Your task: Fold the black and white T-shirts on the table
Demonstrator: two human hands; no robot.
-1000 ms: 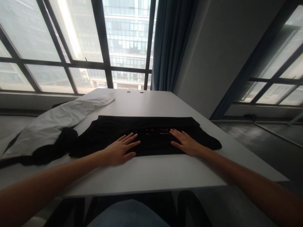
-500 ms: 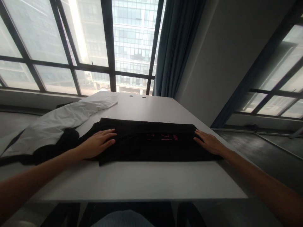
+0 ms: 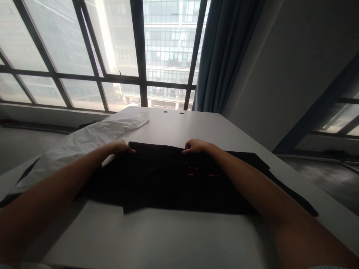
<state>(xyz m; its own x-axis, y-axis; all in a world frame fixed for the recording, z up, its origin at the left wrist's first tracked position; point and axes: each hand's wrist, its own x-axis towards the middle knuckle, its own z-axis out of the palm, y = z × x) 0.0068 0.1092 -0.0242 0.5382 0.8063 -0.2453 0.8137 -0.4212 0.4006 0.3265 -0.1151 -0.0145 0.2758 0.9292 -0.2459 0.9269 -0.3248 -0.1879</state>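
Observation:
A black T-shirt [image 3: 168,183] with pink print lies spread across the white table [image 3: 179,239], its lower edge toward me. My left hand [image 3: 122,147] pinches the far edge of the shirt near its left corner. Farther right along that same edge, my right hand [image 3: 195,145] grips the cloth with bent fingers. The edge between both hands is slightly raised. My right forearm passes over the shirt and covers part of the print. A white garment [image 3: 92,136] lies left of the shirt, partly behind my left forearm.
Windows [image 3: 120,41] with dark frames stand beyond the table. A blue curtain [image 3: 221,56] hangs at the far right corner, beside a grey wall [image 3: 275,71]. Two round dark holes [image 3: 181,113] sit near the table's far edge.
Both hands lay flat on the shirt's two ends before. They have moved to its far edge and closed on it, the right coming well leftward. More black cloth shows at the right.

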